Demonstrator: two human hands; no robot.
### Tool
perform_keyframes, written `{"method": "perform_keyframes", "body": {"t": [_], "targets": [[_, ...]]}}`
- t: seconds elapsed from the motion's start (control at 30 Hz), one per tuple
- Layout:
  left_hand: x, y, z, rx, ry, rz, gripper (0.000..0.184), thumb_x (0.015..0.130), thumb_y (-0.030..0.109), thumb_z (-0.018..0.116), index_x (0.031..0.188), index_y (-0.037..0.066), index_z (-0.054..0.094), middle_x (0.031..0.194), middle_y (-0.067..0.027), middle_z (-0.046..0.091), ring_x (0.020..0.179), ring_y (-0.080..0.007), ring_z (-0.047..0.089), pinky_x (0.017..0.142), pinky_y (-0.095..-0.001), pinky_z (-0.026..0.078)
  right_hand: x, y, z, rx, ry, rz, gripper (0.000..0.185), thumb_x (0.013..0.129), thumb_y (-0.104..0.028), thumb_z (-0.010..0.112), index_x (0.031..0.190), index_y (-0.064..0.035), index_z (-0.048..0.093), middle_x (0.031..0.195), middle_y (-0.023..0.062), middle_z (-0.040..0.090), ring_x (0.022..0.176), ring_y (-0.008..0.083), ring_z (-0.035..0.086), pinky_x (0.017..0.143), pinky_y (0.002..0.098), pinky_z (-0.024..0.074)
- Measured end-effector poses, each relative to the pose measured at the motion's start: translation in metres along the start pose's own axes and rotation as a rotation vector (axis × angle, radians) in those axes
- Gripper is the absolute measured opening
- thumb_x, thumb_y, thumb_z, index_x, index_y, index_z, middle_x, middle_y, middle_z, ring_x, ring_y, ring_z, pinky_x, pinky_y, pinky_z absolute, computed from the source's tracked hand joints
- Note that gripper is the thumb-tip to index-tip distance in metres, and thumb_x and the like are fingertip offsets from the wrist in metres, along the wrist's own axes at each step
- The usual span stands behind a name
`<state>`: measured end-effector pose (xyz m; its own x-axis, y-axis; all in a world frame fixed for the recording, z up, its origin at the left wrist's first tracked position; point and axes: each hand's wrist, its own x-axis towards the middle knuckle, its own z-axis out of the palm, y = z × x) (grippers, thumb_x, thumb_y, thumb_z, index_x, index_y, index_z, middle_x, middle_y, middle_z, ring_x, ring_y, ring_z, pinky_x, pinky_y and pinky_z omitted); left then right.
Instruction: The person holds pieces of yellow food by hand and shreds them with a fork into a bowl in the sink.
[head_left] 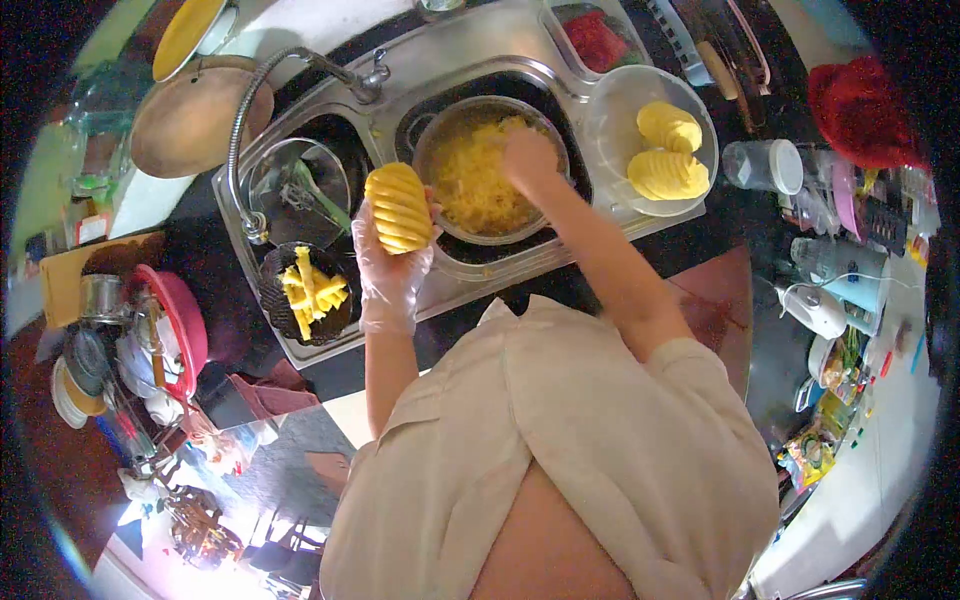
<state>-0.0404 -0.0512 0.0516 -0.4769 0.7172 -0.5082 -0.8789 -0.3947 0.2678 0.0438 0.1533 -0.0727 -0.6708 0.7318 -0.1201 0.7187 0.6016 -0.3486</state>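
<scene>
My left hand (395, 275), in a clear plastic glove, is wrapped round a peeled pineapple (400, 208) with spiral grooves cut in it. It holds the fruit upright beside the left rim of a round pan (430, 130). Yellow shredded pieces (475, 185) fill much of the pan, which stands in the right sink basin. My right hand (530, 160) is closed over the upper right part of these pieces; whether its fingers hold anything cannot be made out. Two more peeled pineapples (668, 175) lie in a clear bowl (612, 105) to the right.
A black basket (275, 315) with yellow strips sits at the lower left of the sink. The curved faucet (240, 140) arches over the left basin. A pink basin (190, 325) stands at the left; a clear jar (760, 165) lies right of the bowl.
</scene>
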Motion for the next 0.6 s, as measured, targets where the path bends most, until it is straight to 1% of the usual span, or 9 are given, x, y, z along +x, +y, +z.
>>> {"method": "perform_keyframes", "body": {"t": [0.07, 0.1, 0.17, 0.2, 0.27, 0.37, 0.43, 0.53, 0.6], "targets": [[0.004, -0.001, -0.010, 0.009, -0.022, -0.034, 0.055, 0.081, 0.040, 0.063, 0.123, 0.006, 0.048, 0.107, -0.0183, 0.059, 0.087, -0.0315, 0.062, 0.067, -0.0419, 0.057, -0.027, -0.020, 0.012, -0.181, -0.146, -0.386, 0.018, 0.079, -0.015, 0.053, 0.090, -0.0043, 0.062, 0.083, 0.0149, 0.067, 0.078, 0.0320, 0.065, 0.072, 0.0452, 0.0515], [0.006, -0.002, -0.011, 0.008, -0.018, -0.032, 0.055, 0.081, 0.040, 0.063, 0.123, 0.006, 0.048, 0.107, -0.0183, 0.059, 0.087, -0.0315, 0.062, 0.067, -0.0419, 0.057, -0.028, -0.019, 0.017, -0.180, -0.150, -0.389, 0.018, 0.079, -0.015, 0.053, 0.090, -0.0043, 0.062, 0.083, 0.0149, 0.067, 0.078, 0.0320, 0.065, 0.072, 0.0452, 0.0515], [0.006, -0.005, -0.012, 0.062, 0.061, -0.037, 0.048, 0.082, 0.040, 0.063, 0.117, 0.008, 0.052, 0.102, -0.0137, 0.060, 0.087, -0.0283, 0.061, 0.068, -0.0401, 0.056, -0.031, -0.016, 0.028, -0.056, -0.128, -0.178, 0.018, 0.079, -0.013, 0.052, 0.090, -0.0051, 0.064, 0.083, 0.0165, 0.066, 0.081, 0.0337, 0.065, 0.072, 0.0466, 0.0513], [0.008, -0.008, -0.013, 0.061, 0.066, -0.031, 0.048, 0.082, 0.040, 0.063, 0.117, 0.008, 0.052, 0.102, -0.0137, 0.060, 0.087, -0.0283, 0.061, 0.068, -0.0401, 0.056, -0.020, -0.007, 0.021, -0.054, -0.132, -0.183, 0.018, 0.079, -0.013, 0.052, 0.090, -0.0051, 0.064, 0.083, 0.0165, 0.066, 0.081, 0.0337, 0.065, 0.072, 0.0466, 0.0513], [0.011, -0.012, -0.015, 0.025, 0.112, 0.008, 0.049, 0.082, 0.041, 0.063, 0.116, 0.007, 0.052, 0.099, -0.0133, 0.060, 0.085, -0.0282, 0.061, 0.067, -0.0394, 0.056, 0.007, 0.018, -0.005, -0.058, -0.272, 0.017, 0.019, 0.080, -0.013, 0.051, 0.093, -0.0049, 0.063, 0.087, 0.0185, 0.066, 0.084, 0.0351, 0.064, 0.071, 0.0475, 0.0513], [0.018, -0.016, -0.014, -0.037, 0.149, 0.001, 0.050, 0.081, 0.042, 0.064, 0.114, 0.008, 0.053, 0.098, -0.0131, 0.060, 0.084, -0.0290, 0.061, 0.067, -0.0393, 0.056, -0.015, 0.018, -0.025, 0.028, -0.194, 0.053, 0.019, 0.080, -0.012, 0.051, 0.093, -0.0039, 0.061, 0.087, 0.0204, 0.065, 0.085, 0.0349, 0.064, 0.071, 0.0464, 0.0516], [0.021, -0.019, -0.015, -0.041, 0.164, -0.011, 0.051, 0.080, 0.043, 0.065, 0.114, 0.008, 0.052, 0.098, -0.0130, 0.060, 0.084, -0.0293, 0.061, 0.067, -0.0392, 0.056, -0.048, 0.003, -0.022, -0.085, -0.311, -0.132, 0.019, 0.079, -0.012, 0.052, 0.094, -0.0027, 0.060, 0.084, 0.0196, 0.065, 0.082, 0.0341, 0.065, 0.069, 0.0448, 0.0519], [0.025, -0.023, -0.017, -0.012, 0.066, -0.109, 0.053, 0.078, 0.043, 0.067, 0.116, 0.009, 0.051, 0.100, -0.0124, 0.059, 0.086, -0.0292, 0.060, 0.068, -0.0393, 0.056, -0.069, 0.005, -0.005, -0.111, -0.483, -0.256, 0.018, 0.080, -0.011, 0.051, 0.093, -0.0020, 0.059, 0.084, 0.0185, 0.065, 0.081, 0.0360, 0.064, 0.070, 0.0448, 0.0512], [0.027, -0.026, -0.024, 0.048, 0.125, -0.044, 0.055, 0.078, 0.045, 0.067, 0.116, 0.010, 0.051, 0.100, -0.0104, 0.059, 0.089, -0.0272, 0.059, 0.070, -0.0388, 0.056, -0.060, 0.016, -0.020, -0.047, -0.398, -0.193, 0.017, 0.079, -0.011, 0.051, 0.091, -0.0021, 0.060, 0.084, 0.0188, 0.065, 0.080, 0.0362, 0.064, 0.069, 0.0449, 0.0510]]}}
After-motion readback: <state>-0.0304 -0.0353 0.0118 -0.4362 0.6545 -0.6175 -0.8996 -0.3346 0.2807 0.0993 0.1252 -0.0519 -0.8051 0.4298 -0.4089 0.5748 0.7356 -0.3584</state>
